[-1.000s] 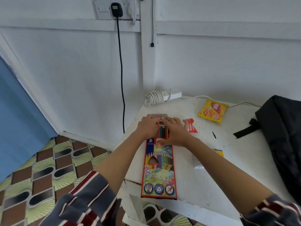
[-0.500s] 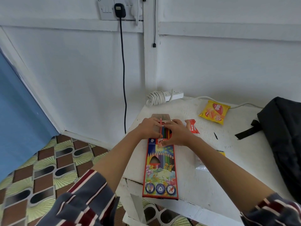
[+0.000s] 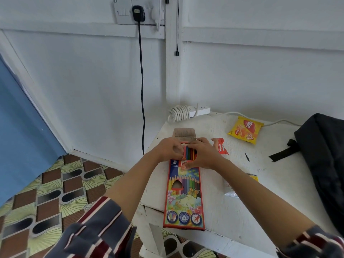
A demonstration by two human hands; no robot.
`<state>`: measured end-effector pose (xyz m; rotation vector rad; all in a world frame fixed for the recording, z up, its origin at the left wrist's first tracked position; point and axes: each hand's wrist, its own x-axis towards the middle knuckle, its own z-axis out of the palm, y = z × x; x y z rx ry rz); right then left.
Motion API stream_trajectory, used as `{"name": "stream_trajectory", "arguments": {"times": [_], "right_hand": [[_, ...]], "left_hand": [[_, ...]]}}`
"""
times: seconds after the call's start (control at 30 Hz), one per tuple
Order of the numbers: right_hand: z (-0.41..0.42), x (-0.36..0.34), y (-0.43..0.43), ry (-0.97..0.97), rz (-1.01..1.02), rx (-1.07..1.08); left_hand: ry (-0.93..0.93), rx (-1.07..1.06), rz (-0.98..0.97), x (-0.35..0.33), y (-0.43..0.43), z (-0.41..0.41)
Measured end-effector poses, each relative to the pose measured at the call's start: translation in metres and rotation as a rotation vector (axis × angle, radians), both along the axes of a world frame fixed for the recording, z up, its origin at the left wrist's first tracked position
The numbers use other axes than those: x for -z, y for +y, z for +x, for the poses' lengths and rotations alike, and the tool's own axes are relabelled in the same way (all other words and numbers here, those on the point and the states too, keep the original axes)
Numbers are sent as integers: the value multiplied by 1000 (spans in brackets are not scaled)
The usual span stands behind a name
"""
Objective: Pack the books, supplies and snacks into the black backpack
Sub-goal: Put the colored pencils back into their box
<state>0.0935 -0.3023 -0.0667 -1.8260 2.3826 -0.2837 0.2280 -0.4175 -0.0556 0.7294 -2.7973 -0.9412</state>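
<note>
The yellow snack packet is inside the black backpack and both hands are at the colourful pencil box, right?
No. The head view shows the yellow snack packet lying on the white table, outside the black backpack. The left hand and right hand are at the colourful pencil box, as you said.

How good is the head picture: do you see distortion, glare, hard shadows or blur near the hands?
Head view: wide-angle bending curves the wall rail; light is soft and even, no glare on the white table; the left hand and right hand on the pencil box look slightly soft; the black backpack is dark, with little detail.
</note>
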Motion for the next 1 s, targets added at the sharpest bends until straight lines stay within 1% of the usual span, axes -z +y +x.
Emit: {"name": "stream_trajectory", "arguments": {"times": [0.07, 0.17, 0.37, 0.43, 0.5, 0.57, 0.63, 0.73, 0.83, 1.0], "right_hand": [[1, -2, 1, 0, -9, 1], [4, -3, 4, 2, -30, -1], [6, -5, 7, -10, -27, 8], [6, -8, 7, -44, -7, -4], [4, -17, 8, -140, -25, -5], [-3, -28, 8, -187, -72, 19], [-11, -42, 11, -150, -69, 90], [-25, -59, 20, -50, -5, 167], [-34, -72, 36, -22, 9, 241], [-54, -84, 79, 7, 13, 388]], "left_hand": [[19, 27, 28, -1, 1, 0], [-49, 125, -14, -3, 2, 0], [-32, 107, 5, -6, 3, 1], [47, 74, -5, -10, 7, -1], [180, -16, -23, -17, 11, -6], [229, -68, -80, -25, 13, -13], [194, -43, -167, -34, 14, -23], [128, -7, -243, -47, 21, -42], [108, 25, -321, -58, 34, -62], [86, 156, -381, -70, 67, -98]]}}
